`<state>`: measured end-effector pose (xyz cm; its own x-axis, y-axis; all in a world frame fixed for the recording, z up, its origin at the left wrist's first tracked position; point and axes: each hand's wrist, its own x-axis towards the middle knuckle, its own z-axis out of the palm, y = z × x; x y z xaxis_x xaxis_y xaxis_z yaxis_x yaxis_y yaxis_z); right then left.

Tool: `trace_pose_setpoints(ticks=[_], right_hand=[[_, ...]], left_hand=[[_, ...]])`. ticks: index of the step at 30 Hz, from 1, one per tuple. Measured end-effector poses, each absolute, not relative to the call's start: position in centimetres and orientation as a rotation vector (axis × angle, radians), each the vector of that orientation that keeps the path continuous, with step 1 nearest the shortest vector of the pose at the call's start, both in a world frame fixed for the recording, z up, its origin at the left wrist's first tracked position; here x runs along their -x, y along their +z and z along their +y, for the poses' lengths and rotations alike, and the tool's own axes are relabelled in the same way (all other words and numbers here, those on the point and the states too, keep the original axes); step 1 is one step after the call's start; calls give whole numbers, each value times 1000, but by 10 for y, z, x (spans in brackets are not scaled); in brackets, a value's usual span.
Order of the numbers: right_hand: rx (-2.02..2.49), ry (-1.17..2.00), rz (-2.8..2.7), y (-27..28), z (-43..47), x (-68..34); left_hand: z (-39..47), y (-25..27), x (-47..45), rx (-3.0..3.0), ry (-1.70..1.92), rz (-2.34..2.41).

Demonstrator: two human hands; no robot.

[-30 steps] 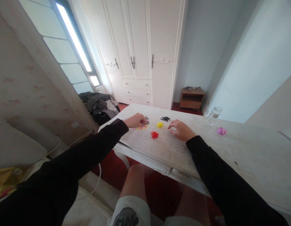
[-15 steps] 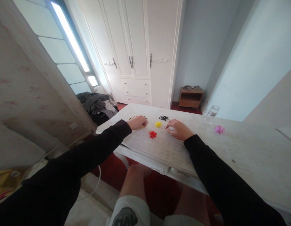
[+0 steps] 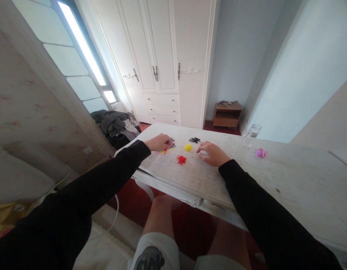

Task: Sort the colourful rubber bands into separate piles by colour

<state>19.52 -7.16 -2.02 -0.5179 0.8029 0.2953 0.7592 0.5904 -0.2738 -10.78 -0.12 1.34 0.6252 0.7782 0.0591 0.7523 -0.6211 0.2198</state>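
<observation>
My left hand (image 3: pixel 161 142), fingers pinched together, is over a mixed pile of small coloured bands (image 3: pixel 165 150) at the table's left end. What its fingertips hold, if anything, is too small to make out. My right hand (image 3: pixel 212 153) rests on the table with thumb and forefinger curled together; I cannot see clearly what lies between them. Between the hands are a yellow heap of bands (image 3: pixel 188 148) and a red heap of thin bands (image 3: pixel 181 159). A black heap of bands (image 3: pixel 194 140) lies farther back, near my right fingertips.
On the white table (image 3: pixel 241 176), a clear glass jar (image 3: pixel 252 133) and a pink-purple object (image 3: pixel 261 153) stand to the right. A small dark speck (image 3: pixel 277 190) lies nearer. Behind are a white wardrobe (image 3: pixel 162 45) and a wooden nightstand (image 3: pixel 227 115).
My left hand has moved slightly left and up, uncovering more of the mixed pile under it. My right hand stays almost in place.
</observation>
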Motion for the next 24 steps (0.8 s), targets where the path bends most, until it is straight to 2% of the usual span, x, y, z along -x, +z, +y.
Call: trace_pose_setpoints(ticks=[15, 24], right_hand=[[1230, 157, -2412, -23, -69, -199], [1283, 56, -2186, -22, -55, -214]], left_hand=[[-26, 17, 61, -2428, 262, 830], [5, 3, 28, -2070, 570, 654]])
